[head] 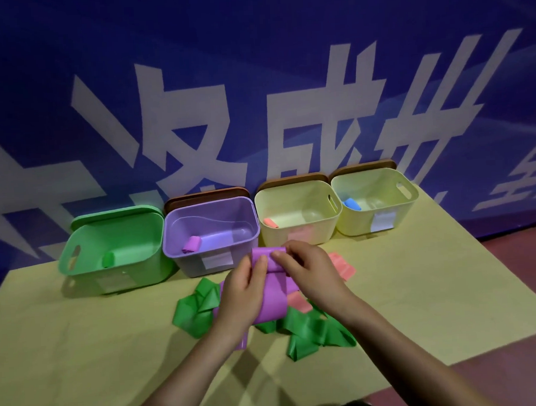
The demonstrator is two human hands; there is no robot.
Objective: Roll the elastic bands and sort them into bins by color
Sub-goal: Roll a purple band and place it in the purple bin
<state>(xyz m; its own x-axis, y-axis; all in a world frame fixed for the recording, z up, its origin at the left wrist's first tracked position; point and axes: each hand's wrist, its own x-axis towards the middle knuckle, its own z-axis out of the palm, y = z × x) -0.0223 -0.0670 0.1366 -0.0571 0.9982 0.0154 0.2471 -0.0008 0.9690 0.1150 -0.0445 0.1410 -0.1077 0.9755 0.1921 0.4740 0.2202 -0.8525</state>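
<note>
A: Hands?
B: Left hand (244, 284) and right hand (307, 270) both pinch the rolled end of the purple band (273, 298), held up just in front of the bins; its loose tail drops to the surface (82, 352).
A: The other bands?
B: Green bands (313, 327) and pink bands (341, 267) lie loose under the hands.
A: Bins?
B: Four in a row by the wall. Green bin (113, 242) holds a green roll, purple bin (210, 230) a purple roll (190, 244), two yellow bins a pink roll (270, 223) and a blue roll (352, 204).
</note>
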